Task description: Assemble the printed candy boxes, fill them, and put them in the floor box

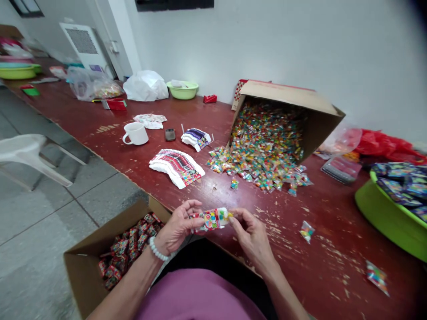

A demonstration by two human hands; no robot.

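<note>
My left hand, with a pale bead bracelet at the wrist, grips a small printed red and white packet over the table's front edge. At the packet's right end, the fingers of my right hand pinch a small clear bag of colourful candies, which sits partly at the packet's mouth. Just beyond my hands lies a fanned stack of flat red and white packets. A large tipped cardboard box spills many small candy bags onto the red table.
Below my left arm, an open carton holds many dark red packets. A green basin of dark blue packets stands at right. Behind are a white mug and purple packets. A white plastic stool stands left.
</note>
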